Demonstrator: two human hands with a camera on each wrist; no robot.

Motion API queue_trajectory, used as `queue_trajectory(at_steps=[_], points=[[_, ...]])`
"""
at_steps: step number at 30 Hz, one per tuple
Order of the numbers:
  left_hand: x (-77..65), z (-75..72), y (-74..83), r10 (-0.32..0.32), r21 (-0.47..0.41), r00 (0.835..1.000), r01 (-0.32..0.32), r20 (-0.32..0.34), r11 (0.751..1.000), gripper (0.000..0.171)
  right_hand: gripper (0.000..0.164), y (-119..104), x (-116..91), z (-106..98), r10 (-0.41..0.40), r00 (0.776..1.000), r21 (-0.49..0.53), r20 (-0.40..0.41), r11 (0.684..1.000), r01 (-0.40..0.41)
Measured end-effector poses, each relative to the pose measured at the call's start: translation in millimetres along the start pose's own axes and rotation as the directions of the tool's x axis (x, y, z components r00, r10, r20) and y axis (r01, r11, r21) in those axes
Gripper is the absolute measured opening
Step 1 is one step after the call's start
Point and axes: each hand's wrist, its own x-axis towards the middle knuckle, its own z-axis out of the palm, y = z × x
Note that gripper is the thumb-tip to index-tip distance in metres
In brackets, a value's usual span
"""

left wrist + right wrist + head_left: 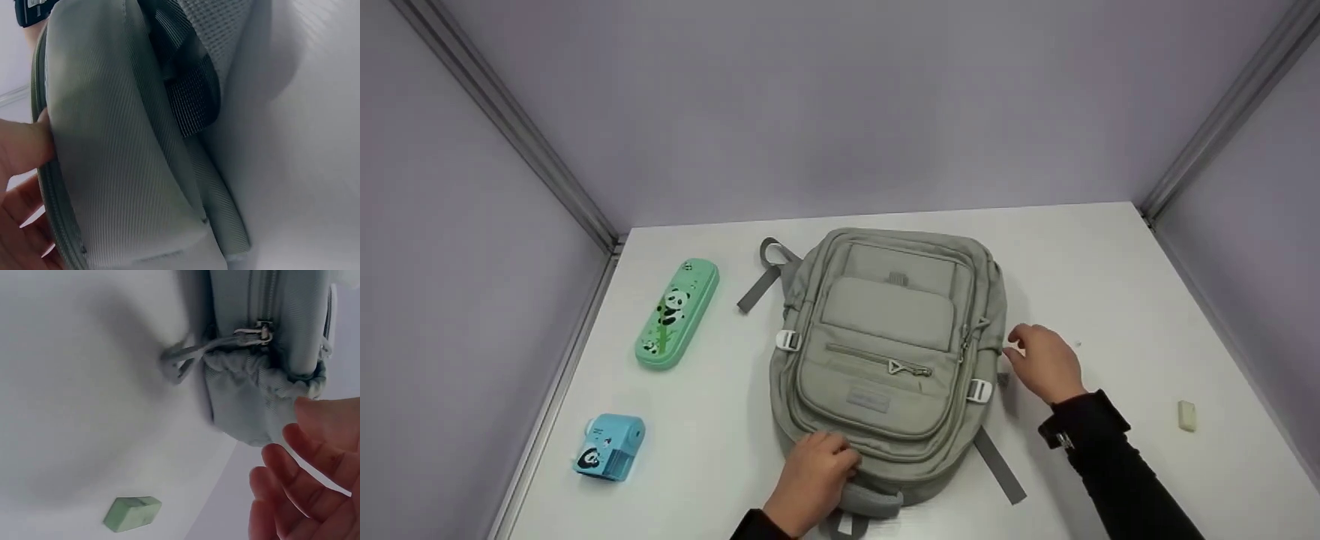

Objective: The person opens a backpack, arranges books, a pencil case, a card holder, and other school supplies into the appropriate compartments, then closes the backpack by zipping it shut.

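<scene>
A grey-green backpack lies front side up on the white table, its grab handle toward me. My left hand grips its near edge beside the handle. In the left wrist view the thumb presses the bag by the zipper, with the fingers on the far side of that edge. My right hand is at the bag's right side, fingers loosely bent and holding nothing. Close to its fingertips in the right wrist view are the gathered side pocket and a zipper pull.
A green panda pencil case lies left of the bag, and a blue panda pencil sharpener stands nearer me. A small pale-green eraser-like block is at the right. Loose straps stick out from the bag. Walls enclose the table.
</scene>
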Motion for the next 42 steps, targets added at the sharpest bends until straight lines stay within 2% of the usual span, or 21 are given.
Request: queue_trajectory(at_steps=[5, 10, 13, 17, 19, 23, 25, 31, 38, 42], points=[[9.7, 4.2, 4.6, 0.054, 0.069, 0.997, -0.049, -0.059, 0.996, 0.018, 0.024, -20, 14, -3, -0.056, 0.998, -0.035, -0.036, 0.998, 0.055], [17.7, 9.5, 14.0, 0.107, 0.072, 0.989, -0.1, -0.101, 0.992, 0.018, 0.035, -31, 31, -3, -0.13, 0.991, -0.139, 0.01, 0.982, 0.13], [19.3, 12.2, 20.7, 0.118, 0.058, 0.988, -0.113, -0.1, 0.992, 0.017, 0.036, -33, 38, -1, -0.151, 0.987, -0.202, 0.047, 0.967, 0.158], [19.8, 15.6, 28.5, 0.109, 0.034, 0.991, -0.107, -0.074, 0.994, 0.018, 0.032, -33, 44, 2, -0.152, 0.984, -0.269, 0.091, 0.948, 0.171], [20.9, 17.7, 31.7, 0.111, 0.034, 0.991, -0.109, -0.069, 0.994, 0.018, 0.028, -33, 46, 3, -0.159, 0.983, -0.29, 0.088, 0.94, 0.178], [24.9, 21.7, 37.2, 0.137, 0.028, 0.987, -0.135, -0.085, 0.99, 0.018, 0.008, -29, 48, 7, -0.196, 0.981, -0.328, 0.017, 0.925, 0.19], [26.6, 23.0, 39.8, 0.15, 0.022, 0.984, -0.148, -0.094, 0.989, 0.018, 0.005, -27, 48, 8, -0.215, 0.976, -0.346, -0.016, 0.917, 0.197], [28.9, 25.6, 44.5, 0.15, 0.035, 0.984, -0.147, -0.098, 0.988, 0.02, 0.013, -29, 32, 2, -0.286, 0.957, -0.374, -0.044, 0.893, 0.25], [31.6, 30.3, 45.1, 0.108, 0.059, 0.992, -0.105, -0.06, 0.993, 0.017, 0.018, -41, -2, 3, -0.319, 0.947, -0.419, -0.023, 0.864, 0.281], [33.4, 32.8, 44.1, 0.105, 0.091, 0.992, -0.098, -0.068, 0.991, 0.016, 0.02, -48, -23, 5, -0.347, 0.938, -0.436, -0.01, 0.846, 0.308]])
